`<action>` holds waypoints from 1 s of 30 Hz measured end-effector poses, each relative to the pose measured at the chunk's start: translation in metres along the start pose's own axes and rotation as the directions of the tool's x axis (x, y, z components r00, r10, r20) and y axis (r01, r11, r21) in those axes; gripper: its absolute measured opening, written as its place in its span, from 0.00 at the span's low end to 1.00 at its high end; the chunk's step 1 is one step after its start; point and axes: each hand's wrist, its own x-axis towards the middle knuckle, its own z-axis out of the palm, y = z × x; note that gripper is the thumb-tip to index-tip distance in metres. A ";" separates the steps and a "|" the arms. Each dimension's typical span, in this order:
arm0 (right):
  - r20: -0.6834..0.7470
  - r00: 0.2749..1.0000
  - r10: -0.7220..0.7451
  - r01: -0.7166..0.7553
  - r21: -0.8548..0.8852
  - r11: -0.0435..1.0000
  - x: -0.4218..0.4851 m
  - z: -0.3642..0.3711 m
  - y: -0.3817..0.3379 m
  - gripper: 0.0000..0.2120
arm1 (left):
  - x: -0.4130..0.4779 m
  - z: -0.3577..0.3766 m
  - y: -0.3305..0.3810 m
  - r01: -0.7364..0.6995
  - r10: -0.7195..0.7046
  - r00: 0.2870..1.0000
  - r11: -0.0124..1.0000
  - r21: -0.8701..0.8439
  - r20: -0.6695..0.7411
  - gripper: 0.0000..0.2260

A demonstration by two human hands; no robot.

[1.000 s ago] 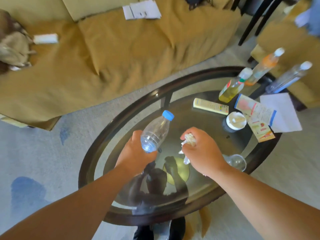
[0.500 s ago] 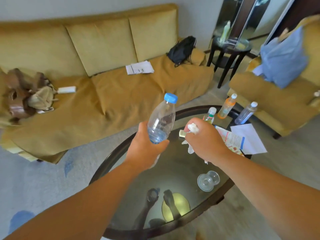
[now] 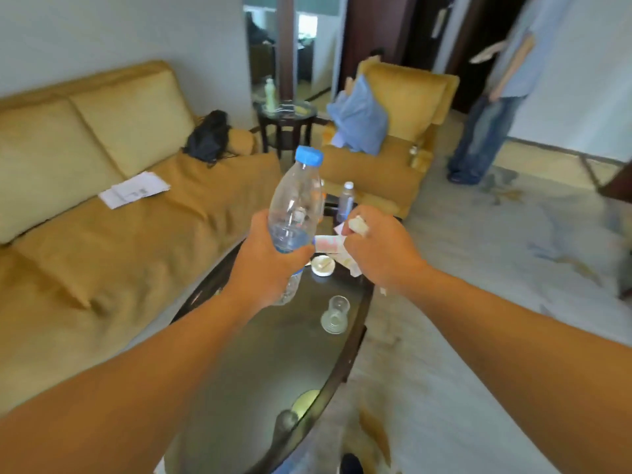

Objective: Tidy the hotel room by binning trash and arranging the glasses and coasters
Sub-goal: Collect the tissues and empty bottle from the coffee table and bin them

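Bottle (image 3: 295, 203): who has it, and how?

The left grip (image 3: 270, 265) is wrapped round its lower half, cap up, nearly upright, and it looks almost empty. The right grip (image 3: 379, 248) is closed on a wad of paper (image 3: 357, 224), with white bits poking out above the knuckles. Both are held up in front, close together but apart.

What's different from a second ago?

Then both were low over the counter (image 3: 273, 354), with the gaze straight down on it. Since then the bottle has come up and straightened. The gaze has lifted to the room: sofa (image 3: 102, 251), armchair (image 3: 393, 155), another person (image 3: 492, 114) standing by the far wall. I read that as the picking-up done and the carry to a bin starting.

Is a bin in sight?

None that I can see, so it has to be found first.

And the rest of the job?

Not done. A glass (image 3: 335, 314) seems to lie on its side near the counter's right rim. Leaflets (image 3: 328, 242) and a second bottle (image 3: 346, 200) sit at the far end. I can't make out a coaster for certain. With both grips full, the glass must wait until the trash is dropped.
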 end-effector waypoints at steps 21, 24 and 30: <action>-0.573 0.747 0.338 -0.430 -0.029 0.902 -0.351 -0.230 0.100 0.04 | -0.248 0.223 0.151 -0.240 0.339 0.692 0.941 -0.240 0.638 0.23; -0.621 0.684 0.383 -0.505 -0.024 0.863 -0.430 -0.261 0.112 0.04 | -0.319 0.261 0.171 -0.235 0.345 0.623 0.938 -0.253 0.702 0.23; -0.702 0.516 0.491 -0.638 0.068 0.767 -0.582 -0.308 0.131 0.05 | -0.458 0.322 0.209 -0.240 0.395 0.446 0.917 -0.318 0.803 0.22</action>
